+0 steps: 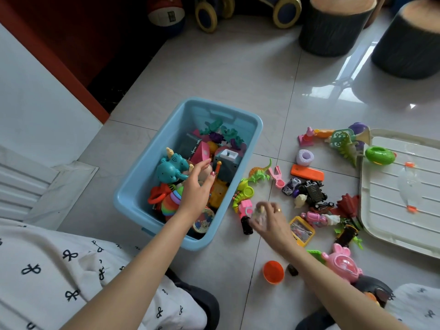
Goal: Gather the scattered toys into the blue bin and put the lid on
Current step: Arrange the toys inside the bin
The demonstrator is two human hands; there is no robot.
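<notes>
Your left hand (197, 186) hovers with fingers loosely spread over the blue bin (142, 184) at frame centre, holding nothing. Your right hand (269, 220) pinches a small blurred toy just right of the bin. The white lid (390, 210) lies at the right edge.

The blue bin (240, 148) sits open on the floor in front of me, about half full of toys, a teal elephant (172, 166) among them. More toys lie scattered to its right. The white lid (381, 194) lies flat beyond them.
</notes>
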